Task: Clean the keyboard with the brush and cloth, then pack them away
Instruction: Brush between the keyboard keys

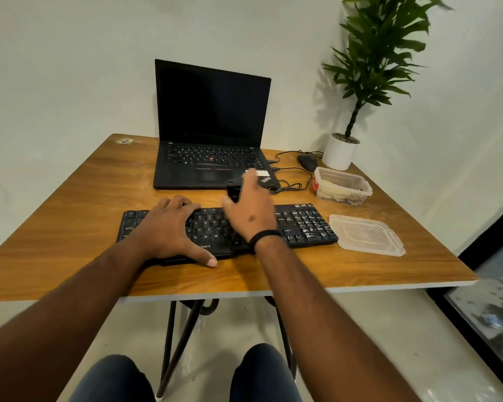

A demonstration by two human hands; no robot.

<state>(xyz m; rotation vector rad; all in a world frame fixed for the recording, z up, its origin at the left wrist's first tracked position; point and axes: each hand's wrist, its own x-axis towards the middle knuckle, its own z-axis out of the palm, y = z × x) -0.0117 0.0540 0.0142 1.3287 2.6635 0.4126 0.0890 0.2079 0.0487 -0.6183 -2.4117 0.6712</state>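
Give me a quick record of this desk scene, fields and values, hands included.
left hand: rests flat on the keyboard, steadying it
right hand: grips a black brush above the keys
container: open, cloth inside, right of laptop
lid: lies off, right of keyboard
mouse: beside plant pot

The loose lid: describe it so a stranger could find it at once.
Start at the wooden table and find the black keyboard near its front edge. Just right of the keyboard lies the lid, flat on the wood. It is clear plastic and shallow, unlike the deeper open tub behind it, which holds things.
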